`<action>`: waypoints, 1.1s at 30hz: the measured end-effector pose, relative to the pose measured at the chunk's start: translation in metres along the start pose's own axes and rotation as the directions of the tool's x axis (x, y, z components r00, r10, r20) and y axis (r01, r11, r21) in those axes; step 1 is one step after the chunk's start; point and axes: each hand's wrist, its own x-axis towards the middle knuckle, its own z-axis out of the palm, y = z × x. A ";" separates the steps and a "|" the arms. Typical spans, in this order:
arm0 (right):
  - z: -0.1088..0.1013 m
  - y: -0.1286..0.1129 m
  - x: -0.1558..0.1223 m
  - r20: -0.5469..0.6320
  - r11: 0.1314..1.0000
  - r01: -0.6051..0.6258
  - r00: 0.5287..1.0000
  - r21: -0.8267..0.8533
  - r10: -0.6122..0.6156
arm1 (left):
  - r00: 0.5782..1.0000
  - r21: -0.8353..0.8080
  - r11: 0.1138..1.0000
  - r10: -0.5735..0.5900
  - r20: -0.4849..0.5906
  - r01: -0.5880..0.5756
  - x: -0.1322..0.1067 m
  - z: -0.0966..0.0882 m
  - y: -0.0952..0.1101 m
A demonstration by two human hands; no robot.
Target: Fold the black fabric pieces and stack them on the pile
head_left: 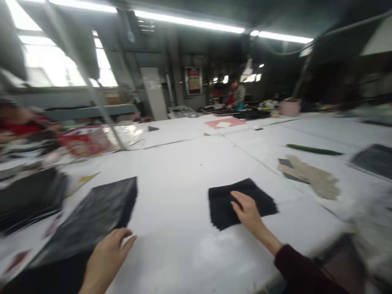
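On the white table lies a small stack of black fabric pieces (222, 206), and my right hand (246, 210) rests over its right half with the fingers apart. A larger stack of dark grey fabric (98, 208) reaches from the lower left toward the middle. Beside its right edge is my left hand (112, 253), fingers loosely curved and thumb apart. Nothing shows between the left thumb and fingers. Whether that hand touches the stack I cannot tell.
Another dark fabric stack (29, 200) sits at far left, near a red-and-white bag (85, 141) and a slanting pole. To the right lie a beige glove (318, 175), a green stick-like object (314, 150) and more dark fabric (373, 160). Co-workers are at the left and the back.
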 end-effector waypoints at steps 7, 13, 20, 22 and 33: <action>0.065 -0.055 -0.025 0.157 0.951 -0.034 0.987 0.307 -0.015 | 0.975 0.252 0.943 -0.221 -0.021 0.219 -0.055 -0.046 -0.045; 0.110 -0.147 -0.030 0.316 0.875 -0.028 0.937 0.484 -0.145 | 0.973 0.219 0.951 -0.229 0.032 0.216 -0.054 -0.037 -0.054; 0.149 -0.235 -0.027 0.442 0.792 0.033 0.815 0.609 -0.374 | 0.966 0.085 0.969 -0.239 0.101 0.231 -0.037 -0.032 -0.072; 0.161 -0.258 -0.025 0.448 0.770 0.099 0.764 0.631 -0.465 | 0.964 0.008 0.969 -0.246 0.101 0.246 -0.035 -0.033 -0.081; 0.214 -0.332 -0.012 0.519 0.766 0.479 0.564 0.429 -0.642 | 0.964 -0.424 0.867 -0.206 0.171 0.261 -0.026 -0.038 -0.122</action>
